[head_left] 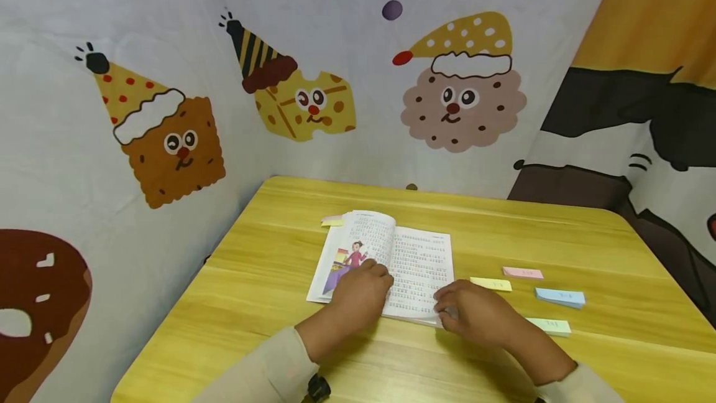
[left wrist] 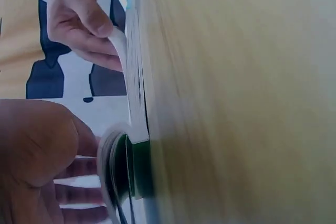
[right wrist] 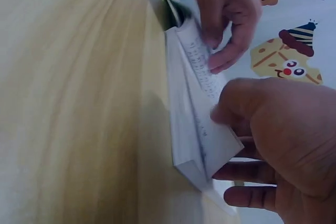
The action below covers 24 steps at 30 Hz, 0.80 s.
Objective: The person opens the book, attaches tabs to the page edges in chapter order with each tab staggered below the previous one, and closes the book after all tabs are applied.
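Observation:
An open book (head_left: 419,266) lies on the table, printed text on both pages and a coloured picture of a figure in pink on the left one. My left hand (head_left: 360,294) rests on the lower left page beside the spine, partly covering the picture. At the lower right corner, my right hand (head_left: 481,313) pinches a page (right wrist: 223,148) between thumb and fingers. That page stands lifted from those beneath it in the right wrist view. The left wrist view shows the book edge-on, its left pages curving up by my left hand (left wrist: 37,150).
Right of the book lie a yellow (head_left: 490,284), a pink (head_left: 523,273), a blue (head_left: 559,296) and a green sticky-note pad (head_left: 550,327), with small writing. Pink and yellow tabs (head_left: 332,221) stick out at the book's upper left. A cartoon-printed cloth (head_left: 369,160) hangs behind the wooden table (head_left: 252,254).

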Each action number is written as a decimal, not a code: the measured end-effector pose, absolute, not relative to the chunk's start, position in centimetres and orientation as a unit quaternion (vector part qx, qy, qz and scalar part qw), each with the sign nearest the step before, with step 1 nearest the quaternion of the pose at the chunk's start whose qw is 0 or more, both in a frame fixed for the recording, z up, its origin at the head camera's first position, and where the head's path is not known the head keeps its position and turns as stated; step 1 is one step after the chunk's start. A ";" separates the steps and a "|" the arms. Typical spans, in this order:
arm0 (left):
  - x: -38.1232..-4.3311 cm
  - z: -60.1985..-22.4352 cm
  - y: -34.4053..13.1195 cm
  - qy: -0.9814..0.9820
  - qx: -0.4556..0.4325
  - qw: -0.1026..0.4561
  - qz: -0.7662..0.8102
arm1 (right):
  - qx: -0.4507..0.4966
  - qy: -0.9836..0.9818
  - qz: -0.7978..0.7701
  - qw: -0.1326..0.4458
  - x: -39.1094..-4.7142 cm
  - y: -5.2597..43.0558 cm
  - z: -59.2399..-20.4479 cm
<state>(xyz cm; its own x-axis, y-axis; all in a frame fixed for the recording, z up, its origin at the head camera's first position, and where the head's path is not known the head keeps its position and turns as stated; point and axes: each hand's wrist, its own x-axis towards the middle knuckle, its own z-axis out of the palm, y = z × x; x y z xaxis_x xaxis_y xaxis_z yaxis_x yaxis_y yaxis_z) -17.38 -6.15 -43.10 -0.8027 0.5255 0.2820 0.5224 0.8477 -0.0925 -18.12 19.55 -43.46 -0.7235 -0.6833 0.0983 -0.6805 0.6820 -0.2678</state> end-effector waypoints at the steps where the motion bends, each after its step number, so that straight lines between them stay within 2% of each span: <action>1: -17.3 -43.2 -6.1 -0.953 -0.270 0.140 -0.002 | -0.374 0.917 -0.139 0.002 -18.1 19.5 -43.3; 4: -17.0 -43.3 -5.8 -0.964 -0.246 0.106 -0.002 | -0.373 0.919 -0.124 -0.027 -18.1 19.4 -43.0; 7: -17.0 -43.5 -5.6 -0.968 -0.238 0.082 0.006 | -0.375 0.914 -0.129 -0.084 -18.1 19.2 -42.8; 13: -17.2 -43.8 -5.6 -0.968 -0.236 0.087 0.017 | -0.390 0.885 -0.168 -0.191 -18.1 18.9 -42.8; 17: -17.5 -43.9 -5.7 -0.971 -0.196 0.135 -0.016 | -0.329 0.905 -0.176 -0.203 -17.9 18.9 -42.9; 20: -17.7 -44.0 -5.9 -0.960 -0.166 0.222 -0.032 | -0.281 0.924 -0.179 -0.188 -17.7 18.9 -43.3; 22: -17.9 -43.8 -6.1 -0.958 -0.154 0.242 -0.020 | -0.252 0.936 -0.174 -0.173 -17.6 18.9 -43.5; 24: -18.0 -43.4 -6.2 -0.952 -0.178 0.248 0.001 | -0.215 0.948 -0.174 -0.156 -17.6 18.8 -43.7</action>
